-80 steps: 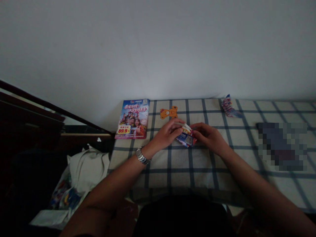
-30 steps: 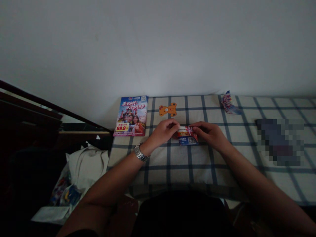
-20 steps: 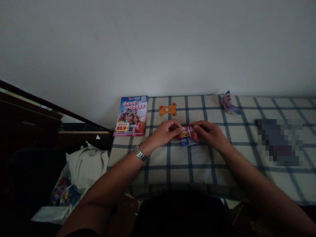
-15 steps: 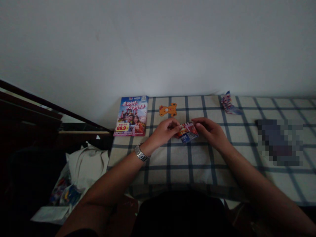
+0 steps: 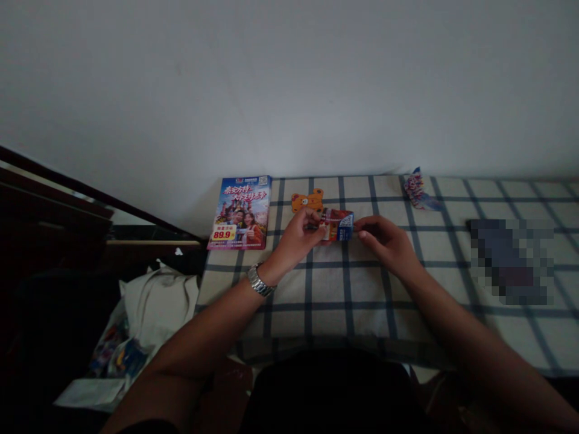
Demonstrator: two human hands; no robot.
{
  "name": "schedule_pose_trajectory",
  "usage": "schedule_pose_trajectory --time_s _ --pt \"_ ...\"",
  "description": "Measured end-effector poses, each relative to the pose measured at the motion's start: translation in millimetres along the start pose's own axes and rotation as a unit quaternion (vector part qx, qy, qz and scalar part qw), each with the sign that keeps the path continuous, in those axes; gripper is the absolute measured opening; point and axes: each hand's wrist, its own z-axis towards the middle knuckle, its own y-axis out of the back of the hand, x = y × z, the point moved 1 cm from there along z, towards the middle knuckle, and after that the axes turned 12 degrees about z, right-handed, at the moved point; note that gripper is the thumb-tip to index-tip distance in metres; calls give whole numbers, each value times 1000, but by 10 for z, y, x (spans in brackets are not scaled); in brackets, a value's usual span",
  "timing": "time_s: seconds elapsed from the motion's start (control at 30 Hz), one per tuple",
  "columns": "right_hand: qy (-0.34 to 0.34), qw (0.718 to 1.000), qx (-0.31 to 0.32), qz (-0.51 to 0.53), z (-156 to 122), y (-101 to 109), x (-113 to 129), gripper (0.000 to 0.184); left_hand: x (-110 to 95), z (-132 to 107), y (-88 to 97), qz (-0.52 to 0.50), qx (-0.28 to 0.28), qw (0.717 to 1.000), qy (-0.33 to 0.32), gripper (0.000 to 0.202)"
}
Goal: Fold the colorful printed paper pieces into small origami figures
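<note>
Between my hands, above the checked cloth, is a small folded flyer (image 5: 337, 226) printed in red and blue, with a QR code at its right end. My left hand (image 5: 304, 234), with a metal watch at the wrist, pinches the flyer's left side. At its right end, the thumb and forefinger of my right hand (image 5: 386, 241) close on the edge. Just behind my left hand lies an orange bear-shaped cutout (image 5: 307, 201), partly covered by that hand. A stack of colourful flyers (image 5: 239, 211) rests to the left.
The checked cloth (image 5: 289, 319) covers a surface against the white wall (image 5: 289, 90). Toward the back right stands a folded, patterned paper piece (image 5: 418, 190). A dark blurred-out object (image 5: 502, 256) lies at right. Below left is a white bag (image 5: 158, 301).
The folded flyer has turned and risen slightly leftward; its QR code now shows on the right. My right fingers have moved in to its right edge. The bear cutout is more covered now.
</note>
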Motion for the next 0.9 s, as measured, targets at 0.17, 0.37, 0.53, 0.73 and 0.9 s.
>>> schedule_pose_trajectory --time_s 0.17,0.37,0.53,0.73,0.9 --pt "-20 1000 3 4 13 -47 -105 28 25 9 2 75 -9 996 -45 31" --pt "-9 1000 -6 -24 28 -44 -154 25 -6 -9 -31 123 9 992 -35 30" --pt "1 1000 0 -26 37 -33 -165 21 -29 -45 -13 199 12 978 -58 30" --pt "0 999 32 -44 36 -44 -157 20 -234 -107 20 379 -59 905 -182 37" --pt "3 997 53 -64 29 -45 -151 20 -278 -105 -6 374 -22 893 -249 33"
